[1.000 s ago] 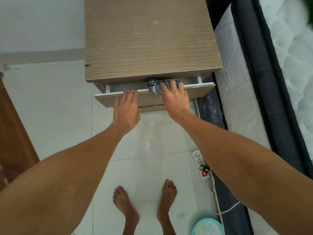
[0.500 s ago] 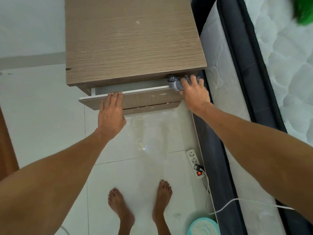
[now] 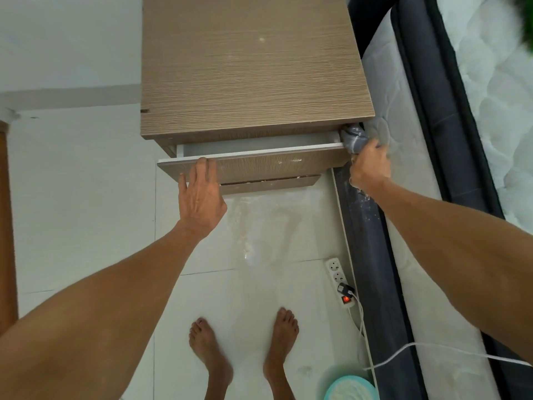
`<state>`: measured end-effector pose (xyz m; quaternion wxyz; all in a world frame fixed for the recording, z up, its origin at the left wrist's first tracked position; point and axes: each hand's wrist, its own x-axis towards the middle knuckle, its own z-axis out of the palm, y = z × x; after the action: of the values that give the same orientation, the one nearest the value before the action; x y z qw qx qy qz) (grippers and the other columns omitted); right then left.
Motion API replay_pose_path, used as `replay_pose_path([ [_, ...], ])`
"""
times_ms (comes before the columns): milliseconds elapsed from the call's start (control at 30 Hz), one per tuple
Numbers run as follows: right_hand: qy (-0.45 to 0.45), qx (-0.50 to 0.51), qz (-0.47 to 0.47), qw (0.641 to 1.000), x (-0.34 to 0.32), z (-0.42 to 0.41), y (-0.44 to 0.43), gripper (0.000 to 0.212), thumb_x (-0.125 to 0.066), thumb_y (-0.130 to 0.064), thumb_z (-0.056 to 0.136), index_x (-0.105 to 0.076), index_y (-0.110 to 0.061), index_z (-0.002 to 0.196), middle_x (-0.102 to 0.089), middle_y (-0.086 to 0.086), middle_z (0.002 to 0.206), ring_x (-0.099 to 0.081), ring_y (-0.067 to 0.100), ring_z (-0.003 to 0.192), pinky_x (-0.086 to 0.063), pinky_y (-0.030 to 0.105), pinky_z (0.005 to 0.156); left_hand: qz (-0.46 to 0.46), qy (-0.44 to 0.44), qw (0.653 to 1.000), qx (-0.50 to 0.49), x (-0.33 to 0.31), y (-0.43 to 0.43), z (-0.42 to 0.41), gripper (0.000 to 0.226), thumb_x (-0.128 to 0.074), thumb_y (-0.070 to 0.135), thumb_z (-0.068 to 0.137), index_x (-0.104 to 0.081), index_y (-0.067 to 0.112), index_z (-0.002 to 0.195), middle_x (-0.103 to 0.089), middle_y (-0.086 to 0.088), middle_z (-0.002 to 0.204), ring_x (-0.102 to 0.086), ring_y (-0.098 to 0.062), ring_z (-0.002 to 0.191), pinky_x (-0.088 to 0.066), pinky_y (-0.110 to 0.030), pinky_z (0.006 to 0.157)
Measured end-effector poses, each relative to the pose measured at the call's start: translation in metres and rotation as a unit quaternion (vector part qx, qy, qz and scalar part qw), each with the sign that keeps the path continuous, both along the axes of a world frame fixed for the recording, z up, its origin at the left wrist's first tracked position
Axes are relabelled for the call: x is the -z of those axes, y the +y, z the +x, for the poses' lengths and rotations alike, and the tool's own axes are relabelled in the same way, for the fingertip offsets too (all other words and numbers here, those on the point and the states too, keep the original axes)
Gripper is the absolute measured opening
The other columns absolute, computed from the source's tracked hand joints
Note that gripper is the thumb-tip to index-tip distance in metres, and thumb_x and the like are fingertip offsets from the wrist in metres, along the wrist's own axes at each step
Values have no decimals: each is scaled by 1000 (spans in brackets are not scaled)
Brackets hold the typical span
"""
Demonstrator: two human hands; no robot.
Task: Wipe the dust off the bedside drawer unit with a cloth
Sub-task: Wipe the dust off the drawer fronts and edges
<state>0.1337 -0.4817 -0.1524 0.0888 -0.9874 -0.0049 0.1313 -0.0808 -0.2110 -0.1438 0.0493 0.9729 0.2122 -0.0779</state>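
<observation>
- I see the brown wood-grain bedside drawer unit (image 3: 253,70) straight ahead of both hands, a boxy piece with a flat top marked by fine horizontal lines and a few pale specks.
- Its top drawer (image 3: 259,164) is pulled partly out; the long axis of the drawer front runs from my left hand across to my right, with a thin white edge along the top and pale dust smears on the face.
- My left hand (image 3: 200,194) lies flat and open on the drawer front near its left end, fingers pointing away from me and reaching the white edge.
- My right hand (image 3: 369,166) is clenched around the crumpled grey cloth (image 3: 353,138), which bunches up beyond the knuckles at the drawer's right-hand corner, touching the unit.
- Just right of that hand there is little room: the quilted white mattress (image 3: 403,157) and its dark bed frame (image 3: 363,226) run close along the unit's side.
- Left of my left hand the glossy white tiled floor (image 3: 80,183) is open.
- Nearer me than the right hand, a white power strip (image 3: 339,281) with a red light lies on the floor beside the frame.
</observation>
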Motion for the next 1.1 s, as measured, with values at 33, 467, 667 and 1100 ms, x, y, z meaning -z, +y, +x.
replay_pose_path([
  [33, 15, 32, 12, 999, -1, 3, -1, 46, -60, -8, 91, -42, 6, 131, -49, 27, 129, -54, 42, 114, -49, 45, 93, 2, 5, 1000, 2, 0, 2, -3, 80, -68, 16, 79, -25, 5, 146, -32, -18, 148, -33, -34, 135, -29, -52, 111],
  [467, 135, 178, 44, 974, 17, -60, -4, 36, -63, -22, 88, -58, 4, 112, -65, 20, 107, -68, 35, 88, -60, 41, 74, -6, -8, 999, 34, 3, 25, -7, 87, -74, 8, 71, -27, 2, 144, -33, -22, 142, -37, -39, 129, -32, -51, 110],
  [667, 127, 110, 75, 983, 29, -92, 30, 42, -57, -34, 92, -49, -6, 123, -60, 17, 113, -65, 36, 94, -57, 50, 82, 25, -6, 999, 38, 11, 23, -15, 89, -71, 15, 74, -21, 4, 148, -41, -20, 136, -42, -36, 125, -30, -52, 111],
  [1100, 76, 18, 108, 991, 26, -119, 62, 37, -50, -31, 96, -49, -9, 127, -54, 16, 118, -57, 35, 101, -46, 42, 82, 27, 8, 999, 26, 15, 38, 6, 95, -70, 28, 77, -13, 9, 151, -32, -19, 141, -32, -33, 133, -22, -54, 113],
])
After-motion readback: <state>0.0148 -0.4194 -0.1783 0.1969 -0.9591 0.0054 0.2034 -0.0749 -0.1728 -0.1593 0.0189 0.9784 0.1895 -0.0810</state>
